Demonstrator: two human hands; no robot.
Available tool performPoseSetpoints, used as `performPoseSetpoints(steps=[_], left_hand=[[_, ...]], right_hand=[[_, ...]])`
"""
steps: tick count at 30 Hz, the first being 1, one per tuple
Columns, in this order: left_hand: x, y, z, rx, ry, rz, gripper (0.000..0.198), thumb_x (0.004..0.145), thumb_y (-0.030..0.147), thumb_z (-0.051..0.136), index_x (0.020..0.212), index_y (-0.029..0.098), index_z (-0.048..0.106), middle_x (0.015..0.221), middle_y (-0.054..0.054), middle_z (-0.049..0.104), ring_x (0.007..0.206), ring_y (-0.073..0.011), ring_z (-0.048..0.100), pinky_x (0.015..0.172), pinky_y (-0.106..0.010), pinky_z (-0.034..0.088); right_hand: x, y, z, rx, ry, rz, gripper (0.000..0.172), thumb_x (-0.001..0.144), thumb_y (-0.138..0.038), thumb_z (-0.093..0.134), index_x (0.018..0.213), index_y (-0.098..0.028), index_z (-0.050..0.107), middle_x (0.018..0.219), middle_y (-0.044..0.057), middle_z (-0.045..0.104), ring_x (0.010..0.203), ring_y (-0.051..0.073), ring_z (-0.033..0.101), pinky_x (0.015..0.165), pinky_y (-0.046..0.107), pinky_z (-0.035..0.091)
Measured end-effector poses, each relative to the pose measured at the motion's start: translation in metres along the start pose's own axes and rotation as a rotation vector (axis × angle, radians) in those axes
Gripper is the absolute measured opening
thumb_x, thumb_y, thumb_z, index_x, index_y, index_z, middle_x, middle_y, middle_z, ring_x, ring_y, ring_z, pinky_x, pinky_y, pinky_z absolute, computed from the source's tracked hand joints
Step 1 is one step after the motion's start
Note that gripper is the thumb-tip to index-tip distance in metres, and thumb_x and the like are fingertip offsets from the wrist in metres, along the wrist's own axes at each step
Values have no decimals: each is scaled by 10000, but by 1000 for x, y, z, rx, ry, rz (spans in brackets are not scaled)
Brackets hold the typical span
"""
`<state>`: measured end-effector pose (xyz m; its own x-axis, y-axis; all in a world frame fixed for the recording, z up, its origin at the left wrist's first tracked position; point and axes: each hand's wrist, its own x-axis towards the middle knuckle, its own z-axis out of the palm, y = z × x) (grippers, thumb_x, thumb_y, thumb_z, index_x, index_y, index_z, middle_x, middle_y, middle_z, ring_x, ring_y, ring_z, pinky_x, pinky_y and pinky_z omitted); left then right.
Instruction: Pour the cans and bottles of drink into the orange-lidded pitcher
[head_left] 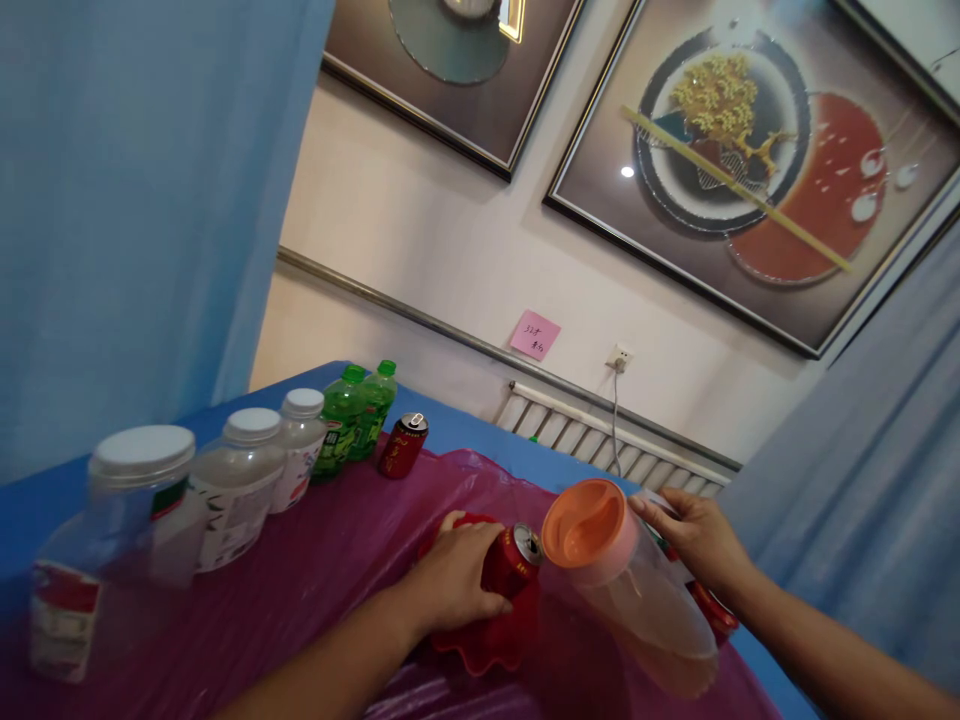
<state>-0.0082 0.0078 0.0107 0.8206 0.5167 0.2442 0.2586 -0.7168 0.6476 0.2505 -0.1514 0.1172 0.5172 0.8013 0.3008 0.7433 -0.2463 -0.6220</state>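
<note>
My left hand [459,575] is wrapped around a red drink can [516,560], whose silver top faces up and to the right. Under the can and hand lies a red item with a wavy edge [487,645], mostly covered. A clear plastic pitcher with an orange lid [585,525] stands just right of the can. Beyond the pitcher, my right hand [697,540] is closed, thumb and fingers on a whitish object [651,500] with some green and red. The pitcher hides much of that object. Below my right hand, a red shiny thing [716,612] shows in part.
Along the left stand several clear jars with white lids [240,490], two green bottles [367,415] and another red can [405,445]. Purple plastic sheeting [322,600] covers the blue table [465,425]. Behind are a radiator [570,430], a wall socket [619,358] and blue curtains [135,200].
</note>
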Motion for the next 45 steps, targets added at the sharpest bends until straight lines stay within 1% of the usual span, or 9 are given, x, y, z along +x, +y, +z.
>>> performPoseSetpoints(steps=[5,10,14,17,21,24,34,39,45], left_hand=[[0,1,-1,12,-6,-11,641,600,387,822,1193,229,636,1233,-83,696,1210,-340,582,1181,-510,221],[0,1,-1,18,-2,8,636,607,389,827,1194,250,629,1229,-73,701,1193,-334,594,1178,-509,224],[0,-1,0,11,-2,14,626,604,393,831,1179,242,635,1204,-75,710,1169,-336,610,1176,-510,223],[0,-1,1,7,-3,7,625,601,391,832,1177,247,638,1216,-76,706,1190,-337,598,1178,-509,221],[0,1,0,-5,16,-21,625,579,389,834,1157,238,651,1216,-63,708,1198,-344,591,1167,-489,261],[0,3,-1,-18,5,-46,612,565,378,836,1133,240,655,1218,-59,708,1200,-345,588,1155,-485,288],[-3,7,-3,-28,-10,-71,650,562,374,827,1171,230,653,1219,-60,703,1236,-360,565,1123,-466,338],[-2,6,-2,-20,-3,-80,657,548,381,841,1164,245,657,1216,-59,707,1233,-361,567,1139,-467,327],[-1,1,2,-25,8,-59,661,547,386,849,1165,246,658,1209,-55,710,1224,-356,572,1159,-482,294]], right_hand=[[0,2,1,9,9,12,502,758,-658,647,594,-218,470,545,-62,364,518,109,361,462,230,307],[-1,0,1,43,4,8,499,766,-649,652,589,-222,464,532,-66,367,498,106,355,453,231,300],[0,1,1,3,15,-9,506,765,-644,649,573,-229,432,525,-70,333,497,107,346,453,233,285],[0,1,0,-9,14,-16,518,764,-658,639,575,-232,414,531,-71,322,499,106,336,459,236,287],[-2,0,1,6,4,1,513,762,-665,638,587,-224,444,539,-64,352,507,108,349,467,237,294],[-2,0,1,13,6,7,500,762,-664,641,604,-217,483,547,-58,382,514,112,365,471,237,300],[-4,-9,0,-14,16,-12,493,752,-660,633,588,-218,488,530,-57,382,504,115,367,468,237,314],[-5,-10,0,0,21,-7,511,745,-660,638,562,-227,438,525,-60,351,498,107,344,459,236,290],[-4,-8,0,16,4,7,507,746,-663,639,584,-217,463,533,-62,364,505,103,344,472,238,290]])
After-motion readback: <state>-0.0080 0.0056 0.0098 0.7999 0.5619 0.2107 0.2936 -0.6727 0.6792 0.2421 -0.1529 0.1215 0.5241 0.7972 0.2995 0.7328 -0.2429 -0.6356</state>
